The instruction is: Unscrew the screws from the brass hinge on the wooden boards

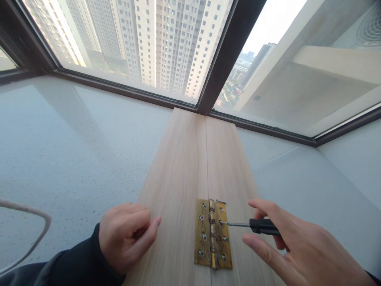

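Brass hinge point(213, 231) sits between the hands: left hand point(126, 234) just loosely fisted, right hand point(300, 243) kinda loosely gripping a screwdriver point(262, 226).

Pale tower blocks point(166, 43) stand beyond the dark window frame point(228, 55); a white cable point(47, 222) curves at left

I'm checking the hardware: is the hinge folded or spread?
Spread: the hinge lies flat, one leaf on either side of the seam.

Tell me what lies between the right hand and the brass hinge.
In the head view, a screwdriver shaft bridges the gap, running from its black handle in the right hand to the brass hinge, above a pale wood-grain board.
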Demonstrator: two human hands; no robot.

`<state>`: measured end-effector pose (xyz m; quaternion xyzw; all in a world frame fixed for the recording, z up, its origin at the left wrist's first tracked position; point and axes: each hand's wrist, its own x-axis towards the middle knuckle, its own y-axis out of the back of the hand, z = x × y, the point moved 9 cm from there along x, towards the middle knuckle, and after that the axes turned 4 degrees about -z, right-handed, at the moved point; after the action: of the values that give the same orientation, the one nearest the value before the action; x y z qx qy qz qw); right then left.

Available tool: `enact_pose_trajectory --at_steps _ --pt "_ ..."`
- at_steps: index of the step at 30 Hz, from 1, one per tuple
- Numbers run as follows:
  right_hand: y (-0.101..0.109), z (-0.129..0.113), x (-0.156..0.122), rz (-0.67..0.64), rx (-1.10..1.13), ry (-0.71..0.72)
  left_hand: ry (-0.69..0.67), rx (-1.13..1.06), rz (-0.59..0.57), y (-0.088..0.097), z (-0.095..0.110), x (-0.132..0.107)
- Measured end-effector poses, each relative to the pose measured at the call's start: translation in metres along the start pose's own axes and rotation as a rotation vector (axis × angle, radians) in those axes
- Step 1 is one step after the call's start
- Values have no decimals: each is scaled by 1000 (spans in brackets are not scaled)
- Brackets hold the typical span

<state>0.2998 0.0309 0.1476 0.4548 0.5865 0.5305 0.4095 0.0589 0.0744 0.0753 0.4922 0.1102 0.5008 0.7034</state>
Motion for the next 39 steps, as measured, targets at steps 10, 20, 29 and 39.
enact_pose_trajectory --at_steps 10,20,29,39 --pt "-2 4 -4 -43 11 -31 -4 -2 -8 -1 0 -1" --pt "-4 7 -5 -41 22 -43 -7 -2 -1 0 1 1" --pt "-7 5 -5 -63 -9 8 -4 -12 2 0 0 0" --pt "-3 4 -6 -35 16 51 -12 -2 -6 0 1 1"
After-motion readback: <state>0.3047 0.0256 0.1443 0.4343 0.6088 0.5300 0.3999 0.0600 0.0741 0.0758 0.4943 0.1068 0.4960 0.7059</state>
